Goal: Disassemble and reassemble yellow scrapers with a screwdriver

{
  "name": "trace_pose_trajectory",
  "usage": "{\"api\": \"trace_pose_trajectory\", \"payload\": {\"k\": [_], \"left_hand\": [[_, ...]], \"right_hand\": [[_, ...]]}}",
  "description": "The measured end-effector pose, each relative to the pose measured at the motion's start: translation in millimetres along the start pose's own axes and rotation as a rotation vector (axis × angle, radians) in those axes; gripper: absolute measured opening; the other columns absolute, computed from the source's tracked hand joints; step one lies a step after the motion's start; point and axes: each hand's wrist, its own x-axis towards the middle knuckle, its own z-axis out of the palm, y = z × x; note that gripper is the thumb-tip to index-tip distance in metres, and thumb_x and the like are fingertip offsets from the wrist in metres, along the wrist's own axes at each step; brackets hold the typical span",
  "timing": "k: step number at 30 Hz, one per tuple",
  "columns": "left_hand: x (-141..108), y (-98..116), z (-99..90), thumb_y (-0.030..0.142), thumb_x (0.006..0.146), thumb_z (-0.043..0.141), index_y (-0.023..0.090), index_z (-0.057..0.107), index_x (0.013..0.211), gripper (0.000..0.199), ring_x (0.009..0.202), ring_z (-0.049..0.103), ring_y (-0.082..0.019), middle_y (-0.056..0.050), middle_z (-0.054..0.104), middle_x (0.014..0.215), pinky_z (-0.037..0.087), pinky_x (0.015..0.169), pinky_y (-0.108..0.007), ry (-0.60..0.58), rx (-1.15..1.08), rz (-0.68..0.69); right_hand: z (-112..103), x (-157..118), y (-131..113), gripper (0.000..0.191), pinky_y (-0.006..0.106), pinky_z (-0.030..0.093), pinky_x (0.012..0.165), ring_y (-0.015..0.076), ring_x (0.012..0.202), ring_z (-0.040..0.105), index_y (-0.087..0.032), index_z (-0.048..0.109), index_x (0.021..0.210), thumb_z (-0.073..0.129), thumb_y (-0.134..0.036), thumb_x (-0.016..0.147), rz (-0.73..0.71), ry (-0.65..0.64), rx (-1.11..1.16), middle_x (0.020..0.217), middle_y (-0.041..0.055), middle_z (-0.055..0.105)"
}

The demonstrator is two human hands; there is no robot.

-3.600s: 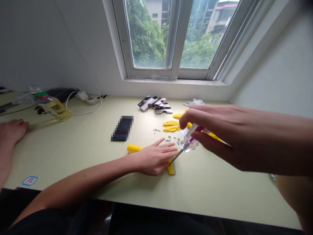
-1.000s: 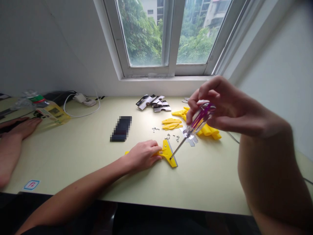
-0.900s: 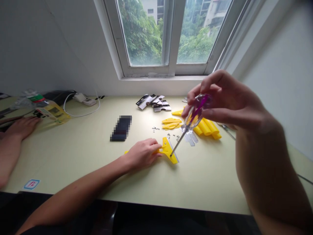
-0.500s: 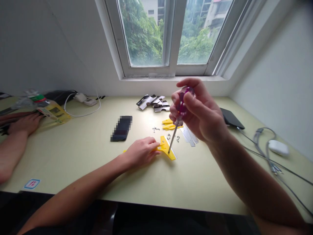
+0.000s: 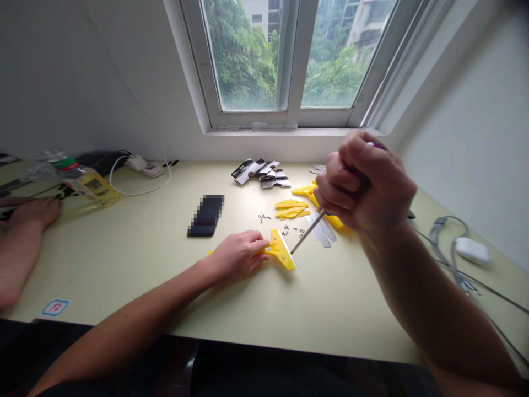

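Left hand [image 5: 236, 256] steadying yellow plastic scraper [image 5: 280, 251], fingers [image 5: 254, 242] gripping it flat on counter [image 5: 124, 264]. Right hand [image 5: 366, 184] clenching screwdriver [image 5: 311, 230], steel tip hovering just beside scraper. Small screws [image 5: 289, 231] lying scattered just beyond.

Two bare forearms come into view, the left [image 5: 124, 331] from about 7 o'clock and the right [image 5: 430, 298] from about 4 o'clock, with no sleeve, band or watch on either. The left hand [image 5: 237, 255] sits near the middle of the view and the right hand [image 5: 367, 184] at about 2 o'clock, both slim-fingered with short nails. Dark clothing [image 5: 289, 372] fills the bottom edge at 6 o'clock, its folds too dim to make out.
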Motion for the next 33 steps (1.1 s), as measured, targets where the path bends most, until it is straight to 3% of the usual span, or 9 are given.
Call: {"api": "trace_pose_trajectory", "payload": {"k": [5,11,26,33], "left_hand": [[-0.4,0.5,-0.3,0.034,0.096,0.050,0.020,0.065,0.113,0.027,0.083,0.062,-0.018,-0.008,0.065,0.098,0.051,0.072,-0.028,0.007,-0.005,0.011],[-1.3,-0.6,1.2,0.034,0.097,0.049,0.020,0.065,0.113,0.027,0.084,0.062,-0.018,-0.008,0.065,0.097,0.050,0.073,-0.028,0.024,-0.016,0.017],[-1.0,1.7,-0.1,0.033,0.097,0.047,0.018,0.064,0.112,0.027,0.083,0.062,-0.019,-0.009,0.064,0.098,0.051,0.072,-0.029,-0.010,0.026,0.013],[-1.0,1.0,1.0,0.036,0.099,0.044,0.016,0.062,0.112,0.029,0.086,0.062,-0.020,-0.010,0.063,0.100,0.052,0.074,-0.031,-0.017,0.042,-0.005]], "right_hand": [[6.9,-4.7,4.9,0.035,0.022,0.017,0.030,0.0058,0.033,0.024,-0.023,0.034,0.066,0.063,-0.033,0.083,0.043,-0.020,0.042,0.049,-0.0086,0.028],[8.1,-4.8,10.2,0.042,0.022,0.019,0.031,0.0062,0.033,0.024,-0.024,0.033,0.067,0.066,-0.045,0.082,0.047,-0.008,-0.031,0.049,-0.0092,0.028],[5.6,-2.3,11.2,0.039,0.022,0.018,0.032,0.0057,0.034,0.022,-0.024,0.031,0.068,0.063,-0.039,0.083,0.075,-0.046,-0.023,0.048,-0.0095,0.028],[6.5,2.3,23.5,0.041,0.025,0.021,0.032,0.0070,0.036,0.029,-0.024,0.035,0.071,0.066,-0.048,0.085,-0.074,0.173,-0.101,0.052,-0.0080,0.032]]}}
